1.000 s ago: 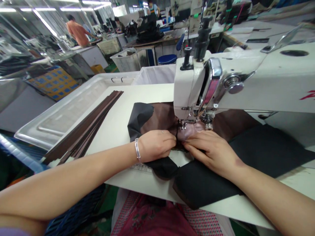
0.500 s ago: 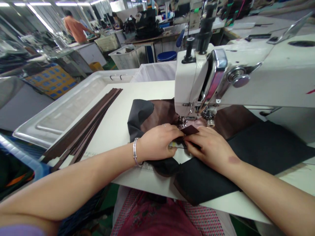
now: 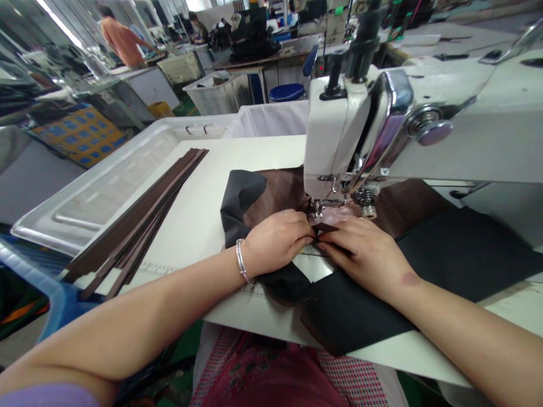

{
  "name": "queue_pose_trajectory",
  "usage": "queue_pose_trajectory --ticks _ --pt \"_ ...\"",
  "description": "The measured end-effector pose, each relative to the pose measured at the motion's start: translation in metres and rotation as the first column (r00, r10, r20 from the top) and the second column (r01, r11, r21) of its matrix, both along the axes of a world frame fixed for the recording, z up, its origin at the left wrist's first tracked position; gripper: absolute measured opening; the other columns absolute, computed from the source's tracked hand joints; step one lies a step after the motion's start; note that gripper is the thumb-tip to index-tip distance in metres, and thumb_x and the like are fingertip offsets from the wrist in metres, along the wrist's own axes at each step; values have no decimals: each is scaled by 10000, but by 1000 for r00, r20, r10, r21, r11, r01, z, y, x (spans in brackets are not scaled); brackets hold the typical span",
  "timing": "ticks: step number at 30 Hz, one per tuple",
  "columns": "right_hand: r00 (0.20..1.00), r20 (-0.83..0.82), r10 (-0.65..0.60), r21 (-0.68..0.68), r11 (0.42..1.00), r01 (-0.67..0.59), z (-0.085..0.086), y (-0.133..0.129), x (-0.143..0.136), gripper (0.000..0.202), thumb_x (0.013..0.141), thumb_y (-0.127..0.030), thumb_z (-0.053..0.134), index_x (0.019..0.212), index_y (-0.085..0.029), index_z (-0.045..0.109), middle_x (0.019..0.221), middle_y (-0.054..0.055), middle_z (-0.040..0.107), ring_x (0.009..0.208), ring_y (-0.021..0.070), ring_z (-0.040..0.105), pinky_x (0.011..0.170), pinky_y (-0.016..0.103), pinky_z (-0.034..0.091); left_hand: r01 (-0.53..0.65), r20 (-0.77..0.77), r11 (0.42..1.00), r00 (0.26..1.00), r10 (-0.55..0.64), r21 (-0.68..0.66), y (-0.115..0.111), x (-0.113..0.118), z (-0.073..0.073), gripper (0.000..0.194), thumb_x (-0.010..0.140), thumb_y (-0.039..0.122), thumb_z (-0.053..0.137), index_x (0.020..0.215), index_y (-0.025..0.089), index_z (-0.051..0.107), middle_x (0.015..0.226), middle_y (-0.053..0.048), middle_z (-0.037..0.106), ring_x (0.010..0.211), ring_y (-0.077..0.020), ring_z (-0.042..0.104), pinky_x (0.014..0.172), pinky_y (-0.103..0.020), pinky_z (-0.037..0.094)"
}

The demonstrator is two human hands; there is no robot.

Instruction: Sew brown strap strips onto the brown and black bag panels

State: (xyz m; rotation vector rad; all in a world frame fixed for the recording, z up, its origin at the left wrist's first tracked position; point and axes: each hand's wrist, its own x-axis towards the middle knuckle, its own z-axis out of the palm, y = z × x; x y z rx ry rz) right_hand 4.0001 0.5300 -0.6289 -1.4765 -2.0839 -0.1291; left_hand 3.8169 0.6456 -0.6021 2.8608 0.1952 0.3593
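Note:
My left hand [image 3: 278,242], with a bracelet at the wrist, is closed in a pinch on a small dark brown fabric flap [image 3: 326,227]. From the other side, the fingertips of my right hand [image 3: 368,251] press together on the same flap. Both hands are just in front of the presser foot [image 3: 318,210] of a white sewing machine [image 3: 328,141]. Around and beneath them spreads a larger fabric piece [image 3: 462,249], black on one face and brown on the other. It curls up left of the needle and runs under the machine arm. My fingers partly cover the flap.
Several long brown strips [image 3: 144,206] lie on the white table [image 3: 203,200] to the left. Beyond that edge are a clear plastic tray [image 3: 123,164] and a blue crate [image 3: 63,308]. A blue stool [image 3: 287,92] and a person in orange [image 3: 123,39] are farther back.
My left thumb has closed up toward the fingers at the flap, and the flap now lies flatter. The view has shifted slightly; the larger fabric stays in about the same place.

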Motion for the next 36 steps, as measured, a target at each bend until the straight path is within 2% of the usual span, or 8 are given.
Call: queue_pose_trajectory --ticks 4,7,10,12,14,18,22,36 --pt "991 41 129 -35 991 -127 2 -3 1 175 918 -179 490 829 -197 640 867 48 644 837 176 578 739 314 465 26 -8 997 1000 -27 -75 -1 -6 6 166 903 202 481 871 131 627 927 -73 594 898 -175 558 874 -318 469" --pt "986 60 154 -101 984 -147 6 -7 0 205 914 -148 481 770 -183 622 849 49 624 815 170 559 698 299 457 -64 38 990 997 70 -128 -4 -11 8 142 880 164 493 975 117 588 1029 -96 569 953 -171 558 880 -300 483" --pt "987 51 150 -135 981 -142 9 -9 -1 160 907 -150 502 839 -178 644 888 57 624 849 182 559 728 317 468 -46 44 999 998 46 -4 -6 -11 3 296 865 160 535 1156 104 539 1144 -121 545 1062 -203 522 947 -344 463" --pt "986 48 161 -168 974 -151 10 -11 0 164 902 -141 504 936 -194 655 919 55 624 860 188 557 746 332 475 20 0 995 1000 -20 94 -7 -10 -2 277 900 172 502 1162 116 569 1105 -106 578 1036 -205 532 946 -362 464" --pt "986 32 164 -210 966 -153 11 -13 1 209 901 -135 497 1026 -213 646 946 54 619 881 196 550 778 349 479 28 -9 995 1000 -28 94 -6 -8 -4 247 938 209 461 1111 122 615 1043 -93 606 980 -191 555 917 -352 479" --pt "992 0 125 -276 954 -120 11 -16 1 279 919 -165 470 1169 -190 590 1015 77 594 945 213 521 859 386 468 -44 3 996 999 44 -72 -3 -4 2 276 957 273 455 908 120 680 963 -79 620 936 -171 578 900 -319 479" --pt "989 32 146 -295 946 -130 12 -17 1 324 926 -159 448 1219 -199 579 1038 78 572 975 216 497 882 385 451 -110 -25 981 994 108 -161 2 0 7 327 952 261 468 727 117 658 894 -61 607 867 -150 585 836 -283 479" --pt "985 25 169 -288 945 -155 15 -18 5 312 917 -165 451 1161 -230 635 1007 69 582 946 203 537 821 352 469 -128 7 953 991 135 -275 6 6 3 313 909 231 550 620 119 594 731 -9 531 702 -107 522 638 -232 398"
